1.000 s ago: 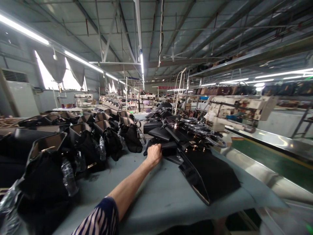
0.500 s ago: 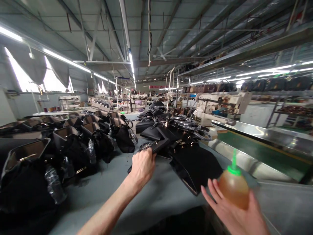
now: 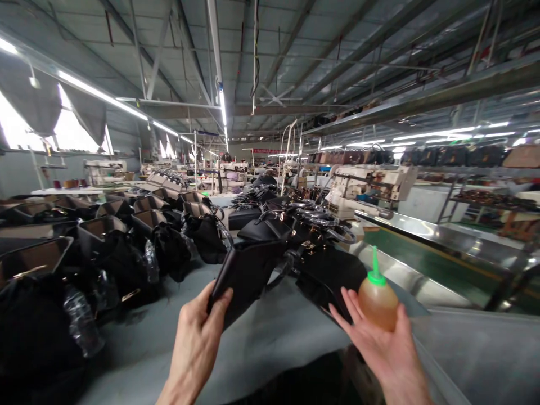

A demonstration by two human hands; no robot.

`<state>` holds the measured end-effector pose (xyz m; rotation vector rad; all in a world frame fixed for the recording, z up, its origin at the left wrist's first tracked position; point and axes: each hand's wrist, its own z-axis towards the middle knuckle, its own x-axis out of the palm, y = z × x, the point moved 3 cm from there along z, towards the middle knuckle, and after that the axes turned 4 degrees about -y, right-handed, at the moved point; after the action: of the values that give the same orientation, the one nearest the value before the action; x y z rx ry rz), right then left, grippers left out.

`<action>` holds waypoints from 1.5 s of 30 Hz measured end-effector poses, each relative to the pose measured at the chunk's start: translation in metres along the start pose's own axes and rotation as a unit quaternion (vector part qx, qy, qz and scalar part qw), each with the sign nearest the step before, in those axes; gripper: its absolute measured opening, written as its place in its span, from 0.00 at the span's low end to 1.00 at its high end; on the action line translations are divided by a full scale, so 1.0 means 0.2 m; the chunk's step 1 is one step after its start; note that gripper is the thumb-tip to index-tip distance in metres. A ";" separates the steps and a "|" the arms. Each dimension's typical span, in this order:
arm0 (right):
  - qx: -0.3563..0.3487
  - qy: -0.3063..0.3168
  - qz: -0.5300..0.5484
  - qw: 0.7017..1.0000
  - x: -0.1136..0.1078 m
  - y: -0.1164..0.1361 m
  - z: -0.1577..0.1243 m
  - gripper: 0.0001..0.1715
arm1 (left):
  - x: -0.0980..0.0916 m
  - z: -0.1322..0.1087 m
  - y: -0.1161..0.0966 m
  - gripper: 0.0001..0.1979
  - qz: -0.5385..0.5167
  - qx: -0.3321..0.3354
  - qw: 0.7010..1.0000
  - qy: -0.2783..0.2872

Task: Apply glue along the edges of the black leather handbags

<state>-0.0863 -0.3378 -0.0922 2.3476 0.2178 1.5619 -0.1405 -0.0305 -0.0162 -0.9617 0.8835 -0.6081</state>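
— Nearest the camera, what are the hands doing?

— The left hand (image 3: 196, 343) is closed on the lower corner of a black leather panel (image 3: 248, 270), thumb on its face and fingers behind. The right hand (image 3: 382, 349) lies palm up, fingers cupped round a bottle (image 3: 377, 301).

— Where exactly is the panel?

— It is held clear of the grey tabletop (image 3: 274, 337) and tilted, its upper edge toward the pile of black pieces (image 3: 304, 225) beyond it.

— And the bottle?

— Upright, amber, with its green nozzle pointing up. It sits to the right of the panel and apart from it.

— Further back?

— Rows of open black bags (image 3: 169, 247) stand on the left of the tabletop, some with clear plastic wrap. To the right behind the pile is a sewing machine (image 3: 371, 183), and past it a shelf (image 3: 442, 154) of dark bags.
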 end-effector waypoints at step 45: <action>0.134 0.150 -0.096 0.975 0.59 -0.29 -0.39 0.27 | -0.11 0.29 -0.44 0.13 -0.039 0.255 0.803 0.538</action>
<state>-0.1088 -0.2350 0.0179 2.1822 0.7463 1.8793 -0.1074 -0.0273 0.0862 -0.0689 1.5583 -1.4423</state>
